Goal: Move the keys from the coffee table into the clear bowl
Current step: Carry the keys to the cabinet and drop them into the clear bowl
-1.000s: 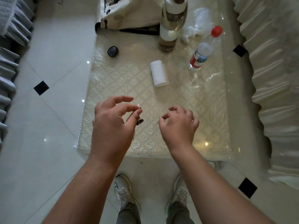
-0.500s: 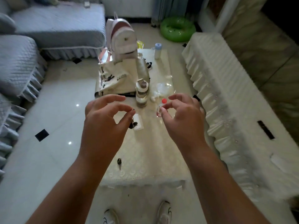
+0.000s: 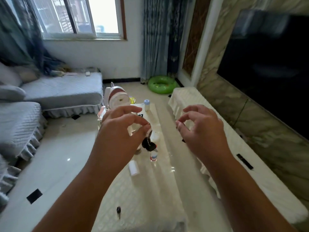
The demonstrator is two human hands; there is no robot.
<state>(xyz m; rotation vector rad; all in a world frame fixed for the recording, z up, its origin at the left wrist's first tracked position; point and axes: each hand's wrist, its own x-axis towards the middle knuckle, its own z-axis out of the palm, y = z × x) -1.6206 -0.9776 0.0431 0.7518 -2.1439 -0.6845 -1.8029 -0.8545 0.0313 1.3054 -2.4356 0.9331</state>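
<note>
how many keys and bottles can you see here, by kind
keys hanging from the left hand grip: 1 bunch
keys lying on the coffee table: 1
bottles standing on the table: 2, the red-capped one and the blue-capped one
total: 4

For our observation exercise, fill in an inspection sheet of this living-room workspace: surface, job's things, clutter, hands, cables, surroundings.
Surface: coffee table, pale quilted cover.
Job's things: keys dangle from the left hand; single key lies near the table's front edge; clear bowl not made out.
Clutter: water bottle, white roll, backpack, small blue-capped bottle.
Hands: left hand pinches the keys; right hand empty, fingers curled.
Cables: nothing seen.
Surroundings: grey sofa, green swim ring, window.
</note>
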